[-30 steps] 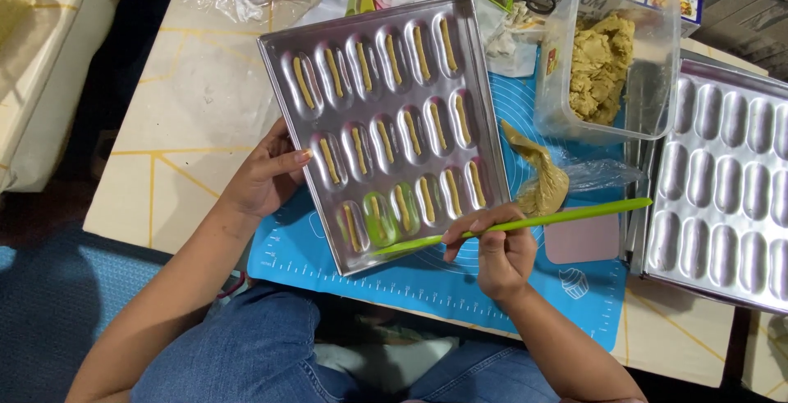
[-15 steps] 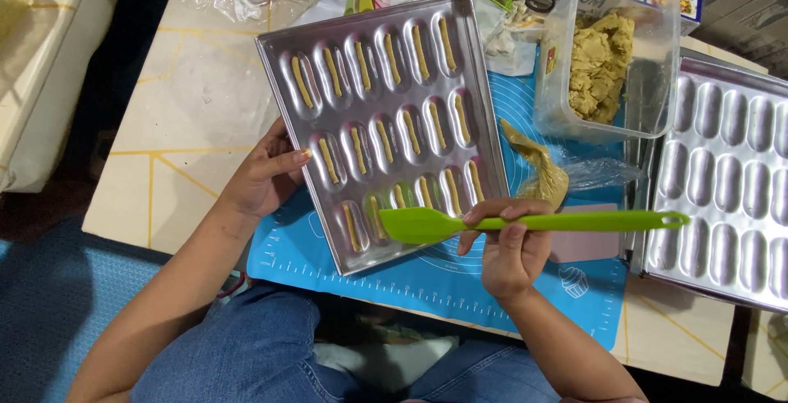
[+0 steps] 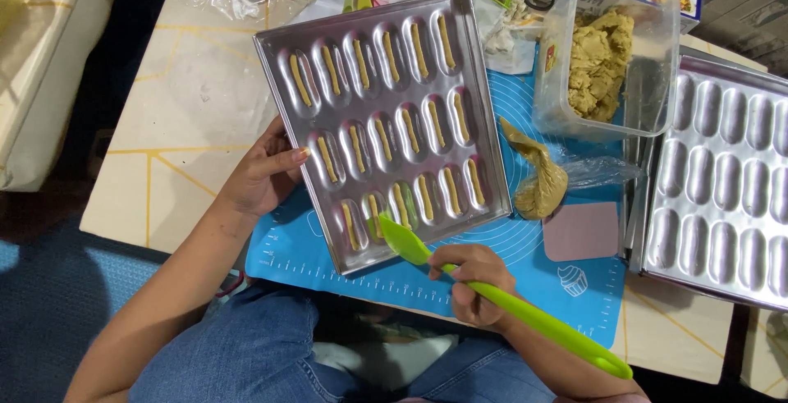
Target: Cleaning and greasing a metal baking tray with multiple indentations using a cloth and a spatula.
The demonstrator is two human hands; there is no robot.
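Observation:
A silver baking tray [image 3: 279, 50] with rows of oval moulds lies tilted on a blue silicone mat [image 3: 525, 255]; each mould holds a strip of tan dough. My left hand [image 3: 258, 177] grips the tray's left edge. My right hand [image 3: 476, 284] holds a lime green spatula [image 3: 525, 313] by its handle. The spatula's blade rests on a mould in the tray's front row.
A clear plastic tub [image 3: 607, 50] of tan dough stands at the back right. A piping bag [image 3: 542, 177] of dough and a pink scraper [image 3: 581, 231] lie on the mat. A second moulded tray [image 3: 722, 181] sits at the right. Packets and wrappers crowd the table's far edge.
The spatula has swung from lying level across the tray's front edge to pointing down-right, with its blade now on the front row. My left hand stays on the tray.

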